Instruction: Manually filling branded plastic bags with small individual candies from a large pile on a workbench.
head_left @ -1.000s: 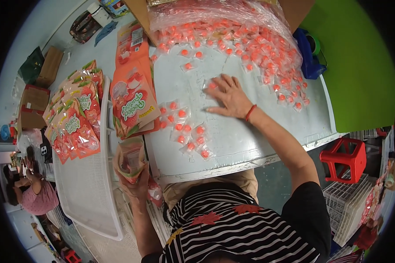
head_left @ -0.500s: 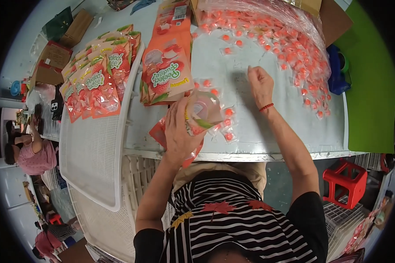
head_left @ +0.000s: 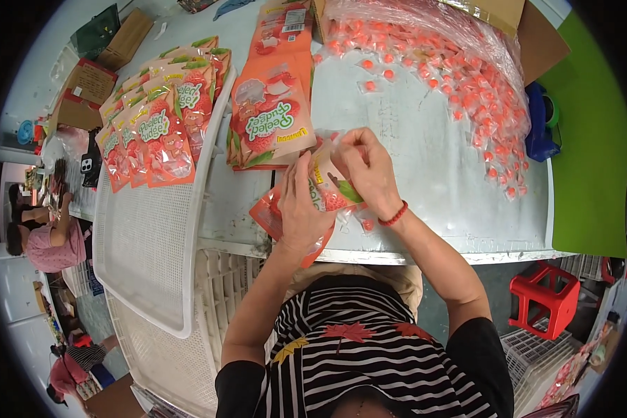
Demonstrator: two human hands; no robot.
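My left hand (head_left: 304,212) is closed round the side of a red and peach candy pouch (head_left: 329,189), tilted at the near edge of the table. At the pouch's upper end is my right hand (head_left: 370,171), its fingers curled in a pinch; whatever lies between them is hidden. Another red pouch (head_left: 266,214) lies partly under my left hand, overlapping the table edge. Beside the held pouch, a small wrapped red candy (head_left: 367,224) shows below my right wrist. A stack of flat pouches (head_left: 272,115) lies just beyond my left hand.
Many wrapped candies (head_left: 460,90) spread across the table's far right, by clear plastic film. Several pouches (head_left: 153,132) overlap on a white mesh tray (head_left: 143,237) at left. A blue tape dispenser (head_left: 538,125) and a red stool (head_left: 547,299) are at right. Other people are at far left.
My right hand has moved left and nearer, from over the bare tabletop to the pouch's mouth. The pouch's open, clear-lined mouth showed before; my right fingers now cover it. My left hand keeps its hold.
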